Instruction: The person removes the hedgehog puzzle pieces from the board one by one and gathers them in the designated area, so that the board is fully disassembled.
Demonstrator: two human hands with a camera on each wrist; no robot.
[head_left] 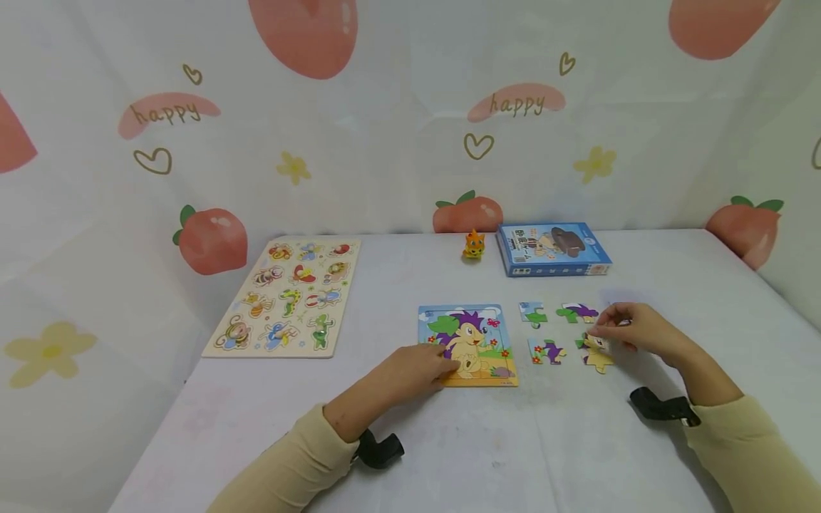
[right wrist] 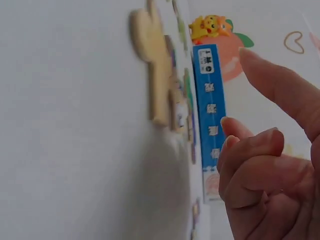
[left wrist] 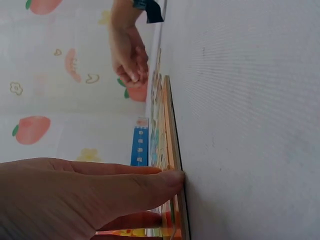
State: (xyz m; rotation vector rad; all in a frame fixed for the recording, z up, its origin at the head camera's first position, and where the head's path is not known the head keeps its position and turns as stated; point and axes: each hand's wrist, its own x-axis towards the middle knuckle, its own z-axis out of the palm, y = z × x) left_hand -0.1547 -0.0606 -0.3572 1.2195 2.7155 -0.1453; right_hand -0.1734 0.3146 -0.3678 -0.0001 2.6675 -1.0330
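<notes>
My left hand [head_left: 413, 367] rests on the near left part of a hedgehog jigsaw board [head_left: 490, 362]. In the left wrist view, the thumb touches the board's near edge while the fingers [left wrist: 135, 220] lie over its top. My right hand [head_left: 638, 331] hovers over loose jigsaw pieces right of the board, its thumb apart from the curled fingers and nothing between them. Nearest to it is a yellow piece with part of a face [head_left: 598, 358]. A purple and green piece [head_left: 580, 312], a green and blue piece [head_left: 533, 315] and a flowered piece [head_left: 547, 352] lie about it.
A wooden board with insect pictures [head_left: 301, 292] lies at the left. Toward the back stand a small orange and yellow figurine [head_left: 474, 246] and a blue puzzle box [head_left: 554, 249]. A printed cloth [head_left: 385, 142] hangs behind the white table [head_left: 513, 456].
</notes>
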